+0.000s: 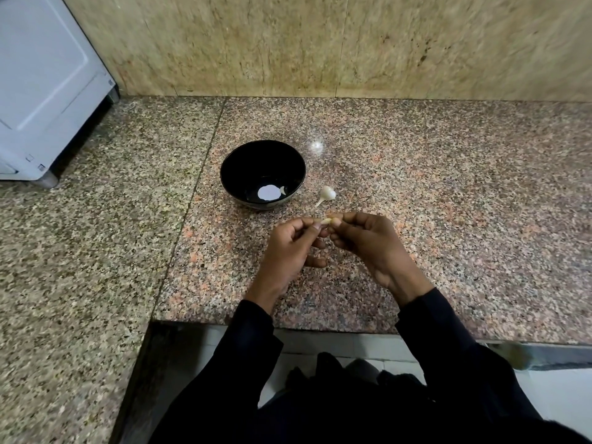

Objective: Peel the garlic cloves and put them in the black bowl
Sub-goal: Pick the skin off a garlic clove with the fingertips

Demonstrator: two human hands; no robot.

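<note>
A black bowl (262, 155) stands on the granite counter, and one small pale clove (282, 190) lies inside it near a bright reflection. Just right of the bowl rests a white garlic piece with a stem (327, 194). In front of the bowl, my left hand (288, 248) and my right hand (368, 245) meet fingertip to fingertip. Both pinch one small pale garlic clove (326, 221) between them. Most of that clove is hidden by the fingers.
The speckled granite counter (448, 203) runs along a beige stone wall (320, 43). A white appliance (41, 84) stands at the far left. The counter's front edge (288, 326) lies just below my wrists.
</note>
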